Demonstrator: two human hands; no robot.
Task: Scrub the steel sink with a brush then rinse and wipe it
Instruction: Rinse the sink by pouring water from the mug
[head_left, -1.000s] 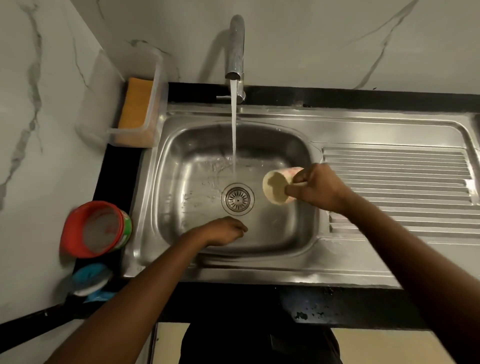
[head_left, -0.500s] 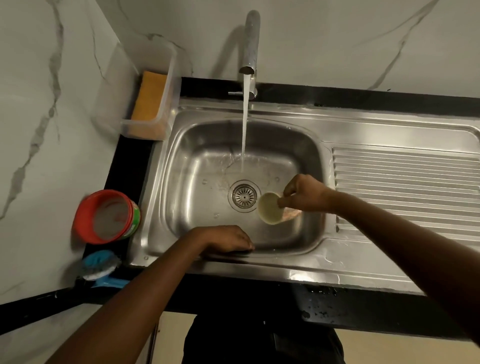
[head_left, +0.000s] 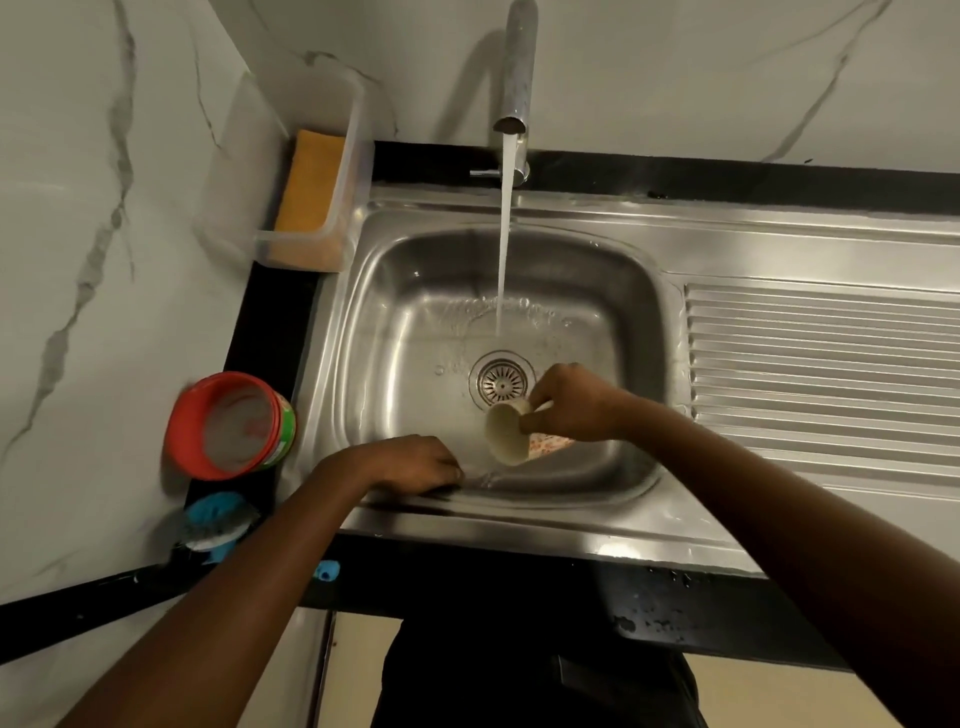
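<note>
The steel sink (head_left: 395, 312) has water running from the tap (head_left: 517, 67) onto the basin floor just behind the drain (head_left: 502, 381). My right hand (head_left: 574, 402) grips a small cream cup (head_left: 506, 434) by its rim, tipped with its mouth toward the front wall, low in the basin. My left hand (head_left: 415, 465) rests palm down on the basin's front wall, fingers flat against the wet steel. A blue scrub brush (head_left: 215, 522) lies on the black counter at the front left, apart from both hands.
A red tub of cleaning paste (head_left: 231, 426) stands open left of the sink. A clear container with an orange sponge (head_left: 311, 182) sits at the back left corner. The ribbed drainboard (head_left: 821, 374) extends to the right. Marble walls close the left and back sides.
My right hand has carried the cup from the basin's right side down toward the front near the drain, tipping it over. My left hand has stayed on the front wall.
</note>
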